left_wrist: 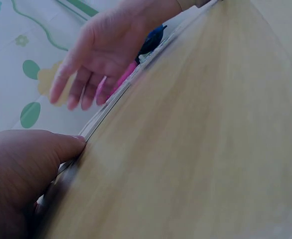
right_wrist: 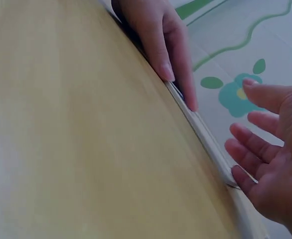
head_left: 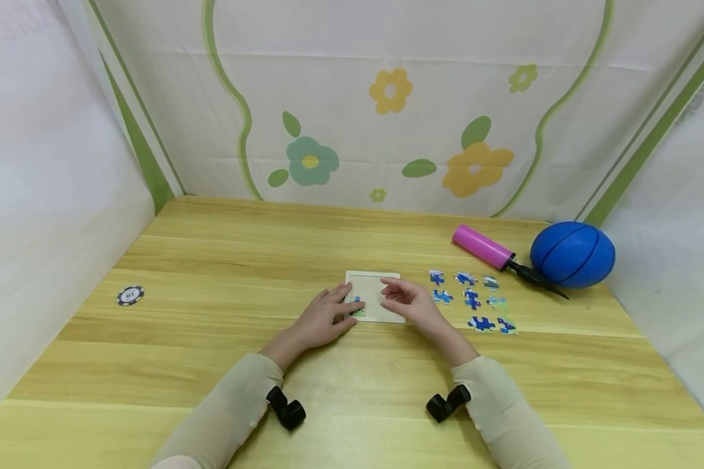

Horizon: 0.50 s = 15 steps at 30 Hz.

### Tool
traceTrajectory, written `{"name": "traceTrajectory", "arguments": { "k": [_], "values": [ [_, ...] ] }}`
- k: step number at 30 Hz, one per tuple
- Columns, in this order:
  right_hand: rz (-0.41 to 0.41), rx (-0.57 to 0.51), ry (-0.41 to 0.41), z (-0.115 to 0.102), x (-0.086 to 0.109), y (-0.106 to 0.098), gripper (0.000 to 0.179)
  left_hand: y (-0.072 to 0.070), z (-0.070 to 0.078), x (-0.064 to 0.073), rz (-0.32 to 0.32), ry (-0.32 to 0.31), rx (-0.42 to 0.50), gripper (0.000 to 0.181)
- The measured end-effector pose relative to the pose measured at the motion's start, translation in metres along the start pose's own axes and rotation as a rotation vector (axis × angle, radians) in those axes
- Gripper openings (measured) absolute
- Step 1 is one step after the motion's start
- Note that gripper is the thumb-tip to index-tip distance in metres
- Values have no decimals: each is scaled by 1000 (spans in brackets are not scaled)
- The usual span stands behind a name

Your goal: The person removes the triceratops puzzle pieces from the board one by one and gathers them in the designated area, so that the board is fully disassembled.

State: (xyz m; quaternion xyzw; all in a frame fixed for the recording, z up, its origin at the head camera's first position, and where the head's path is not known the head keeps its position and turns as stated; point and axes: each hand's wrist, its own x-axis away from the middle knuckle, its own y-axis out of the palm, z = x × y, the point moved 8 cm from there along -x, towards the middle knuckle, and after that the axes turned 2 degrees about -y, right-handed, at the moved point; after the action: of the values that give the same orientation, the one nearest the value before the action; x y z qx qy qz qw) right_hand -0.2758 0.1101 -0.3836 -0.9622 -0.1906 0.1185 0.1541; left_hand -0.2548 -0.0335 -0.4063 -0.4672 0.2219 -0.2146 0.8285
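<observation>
A shallow pale puzzle tray (head_left: pixel 373 286) lies on the wooden table, with one green and blue puzzle piece (head_left: pixel 359 312) in its lower left corner. My left hand (head_left: pixel 324 317) rests at the tray's left side, fingers extended, index finger over that piece and thumb (left_wrist: pixel 72 148) at the near edge. Above the tray's right part hovers my right hand (head_left: pixel 415 306), its fingers loosely bent. Nothing shows between those fingers in the right wrist view, where the right hand (right_wrist: pixel 278 159) appears with its palm turned toward the tray.
Several loose blue and green jigsaw pieces (head_left: pixel 472 299) are spread in rows right of the tray. Beyond them lie a pink hand pump (head_left: pixel 482 247) with a black end and a blue ball (head_left: pixel 572 255). A poker chip (head_left: pixel 131 296) sits far left. Printed cloth walls (head_left: pixel 340 98) enclose the table.
</observation>
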Motion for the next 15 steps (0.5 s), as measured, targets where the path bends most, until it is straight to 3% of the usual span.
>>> {"name": "traceTrajectory", "arguments": {
  "k": [4,15],
  "values": [
    [-15,21,24,18,0,7,43,0,0,0,2,2,-2,37],
    [-27,260,1,21,-1,19,37,0,0,0,6,7,1,37]
  ]
}}
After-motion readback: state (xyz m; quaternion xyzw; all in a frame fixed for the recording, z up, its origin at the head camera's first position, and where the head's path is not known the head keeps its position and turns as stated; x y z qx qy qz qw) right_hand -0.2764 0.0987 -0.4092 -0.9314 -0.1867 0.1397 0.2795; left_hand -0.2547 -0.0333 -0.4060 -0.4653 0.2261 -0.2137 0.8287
